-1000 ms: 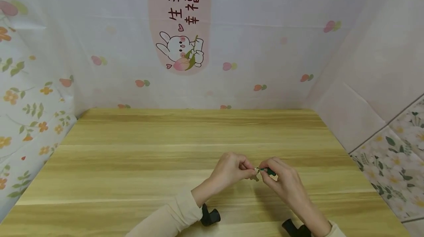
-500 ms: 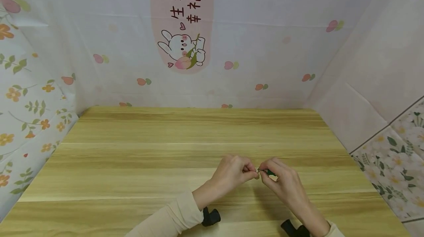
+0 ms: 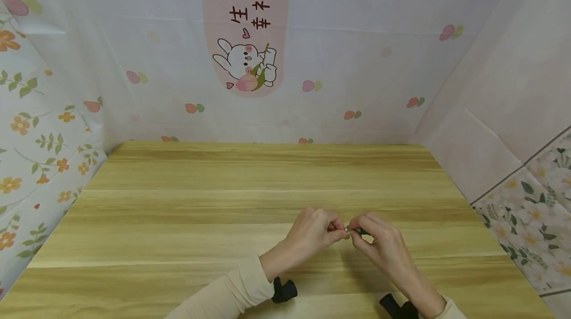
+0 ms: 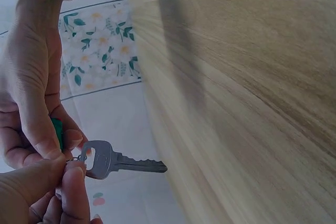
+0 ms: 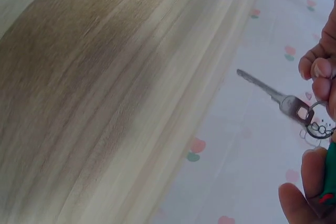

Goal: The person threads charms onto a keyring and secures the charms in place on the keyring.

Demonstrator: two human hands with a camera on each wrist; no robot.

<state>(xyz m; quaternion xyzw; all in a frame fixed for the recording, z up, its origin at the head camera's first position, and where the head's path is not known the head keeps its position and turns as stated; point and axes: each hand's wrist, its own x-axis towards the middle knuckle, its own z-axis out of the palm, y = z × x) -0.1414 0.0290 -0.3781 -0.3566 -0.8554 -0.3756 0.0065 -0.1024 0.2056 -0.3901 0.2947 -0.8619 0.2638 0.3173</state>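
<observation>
A silver key point(image 4: 102, 160) hangs from a metal split key ring point(image 5: 318, 124). My left hand point(image 3: 308, 232) pinches the ring between thumb and fingertips. My right hand point(image 3: 381, 239), fingertips almost against the left ones, holds a green keychain charm point(image 5: 329, 174) with a small red mark. Part of the charm also shows behind the thumb in the left wrist view. The key's toothed blade points away from both hands, above the table. Fingers hide most of the charm and the link joining it to the ring.
Both hands are over the right half of a wood-grain table point(image 3: 200, 210). Patterned white sheets point(image 3: 169, 61) stand behind it and at the sides. A black wrist camera mount point(image 3: 284, 290) sits by the left wrist, another point(image 3: 397, 306) by the right.
The fingertips have come slightly closer together around the ring. Less of the green charm shows beyond the right fingers now. The arms stay almost in place.
</observation>
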